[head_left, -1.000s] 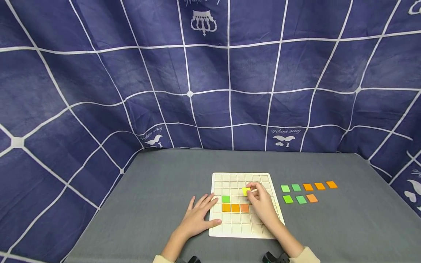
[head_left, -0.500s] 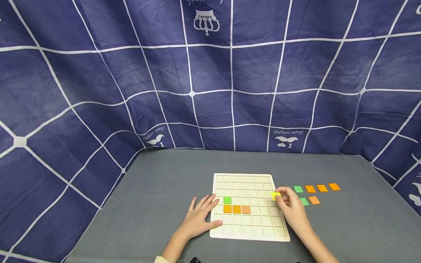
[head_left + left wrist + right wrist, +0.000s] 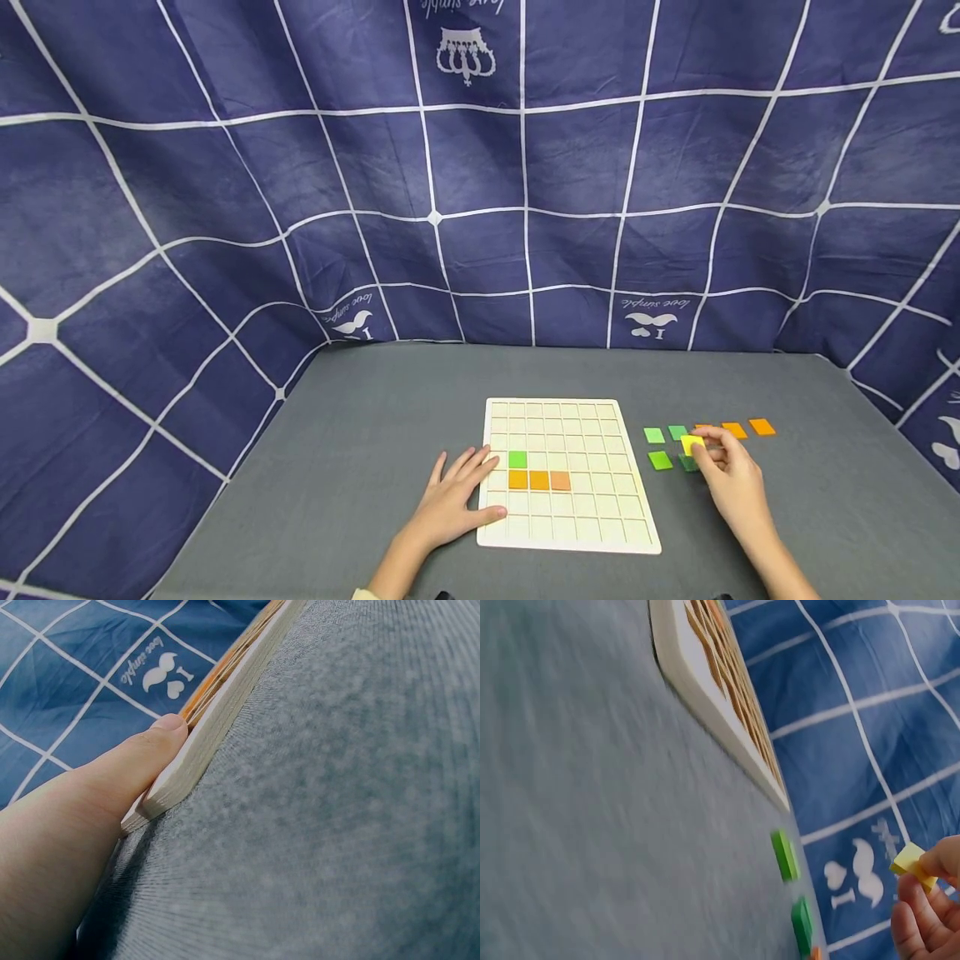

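Four tiles [image 3: 538, 479] set lower centre on board [image 3: 570, 533]; yellow tile [image 3: 691, 445] pinched in right hand [image 3: 731, 479], off-board; left hand [image 3: 450, 500] flat, steadying.

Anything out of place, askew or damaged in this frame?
Nothing looks damaged or spilled. The right hand pinches a yellow tile above the loose green and orange tiles beside the grid board. The left hand rests flat on the board's left edge. The four placed tiles sit squarely in their cells.
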The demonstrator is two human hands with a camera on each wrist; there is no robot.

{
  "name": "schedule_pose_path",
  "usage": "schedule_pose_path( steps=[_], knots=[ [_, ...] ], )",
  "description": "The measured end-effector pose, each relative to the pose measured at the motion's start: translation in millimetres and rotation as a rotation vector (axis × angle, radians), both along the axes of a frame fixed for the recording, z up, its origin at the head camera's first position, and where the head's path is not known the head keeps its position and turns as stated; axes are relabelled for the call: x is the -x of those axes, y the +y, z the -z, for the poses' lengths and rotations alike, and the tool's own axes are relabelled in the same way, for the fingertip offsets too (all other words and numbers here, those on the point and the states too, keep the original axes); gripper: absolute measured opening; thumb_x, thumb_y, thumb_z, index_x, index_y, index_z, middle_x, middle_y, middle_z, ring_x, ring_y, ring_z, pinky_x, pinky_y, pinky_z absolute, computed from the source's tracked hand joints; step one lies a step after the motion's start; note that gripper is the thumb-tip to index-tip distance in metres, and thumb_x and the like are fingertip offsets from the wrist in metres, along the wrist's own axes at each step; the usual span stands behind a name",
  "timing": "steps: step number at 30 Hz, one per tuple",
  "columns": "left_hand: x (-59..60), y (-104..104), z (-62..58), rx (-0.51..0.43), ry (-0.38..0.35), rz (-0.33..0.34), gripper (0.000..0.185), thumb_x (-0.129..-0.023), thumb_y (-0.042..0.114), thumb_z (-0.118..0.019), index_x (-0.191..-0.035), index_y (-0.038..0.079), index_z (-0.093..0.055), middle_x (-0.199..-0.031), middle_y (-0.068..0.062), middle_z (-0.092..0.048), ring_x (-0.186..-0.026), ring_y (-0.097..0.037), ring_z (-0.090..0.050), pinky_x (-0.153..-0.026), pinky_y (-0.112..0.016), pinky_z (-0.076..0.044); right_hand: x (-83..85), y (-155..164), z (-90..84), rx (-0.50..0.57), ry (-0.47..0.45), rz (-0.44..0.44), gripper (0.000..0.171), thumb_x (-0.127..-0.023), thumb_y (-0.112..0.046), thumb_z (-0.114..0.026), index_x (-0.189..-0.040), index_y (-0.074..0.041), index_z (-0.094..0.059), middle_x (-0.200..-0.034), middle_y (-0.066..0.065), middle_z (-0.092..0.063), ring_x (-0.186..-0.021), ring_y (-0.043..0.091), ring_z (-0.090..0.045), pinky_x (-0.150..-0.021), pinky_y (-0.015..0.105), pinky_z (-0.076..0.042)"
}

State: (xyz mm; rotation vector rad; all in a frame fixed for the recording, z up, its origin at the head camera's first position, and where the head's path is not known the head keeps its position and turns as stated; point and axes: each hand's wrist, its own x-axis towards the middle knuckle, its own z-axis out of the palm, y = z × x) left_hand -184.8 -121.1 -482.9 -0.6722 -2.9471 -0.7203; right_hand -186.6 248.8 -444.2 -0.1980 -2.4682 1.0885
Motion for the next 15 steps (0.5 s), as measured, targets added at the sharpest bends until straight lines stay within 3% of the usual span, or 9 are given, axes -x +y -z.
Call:
schedule_pose_path(
  steps=[10, 15],
  knots=[
    [-1.5, -0.2, 0.2, -0.003, 0.018, 0.008, 0.071, -0.076, 0.062, -0.053, -0.135, 0.022, -0.043, -0.144, 0.001, -0.037, -0.133, -0.027, -0.032, -0.107, -0.059, -0.009, 6.5, 42.0, 8.5, -0.005, -0.044, 0.109, 0.027, -0.090, -0.025, -0.052, -0.110, -0.007, -0.057, -0.076, -0.039, -0.034, -0.062, -0.026, -0.035, -0.051, 0.013, -0.036],
    [-0.7, -0.9, 1.0, 0.002, 0.037, 0.014, 0.071, -0.076, 0.062, -0.053, -0.134, 0.021, -0.044, -0.144, 0.001, -0.038, -0.133, -0.027, -0.033, -0.107, -0.059, -0.011, 9.7, 62.3, 20.8, -0.017, -0.077, 0.161, 0.029, -0.091, -0.024, -0.050, -0.113, -0.006, -0.057, -0.080, -0.032, -0.039, -0.062, -0.025, -0.032, -0.052, 0.012, -0.035]
  ],
)
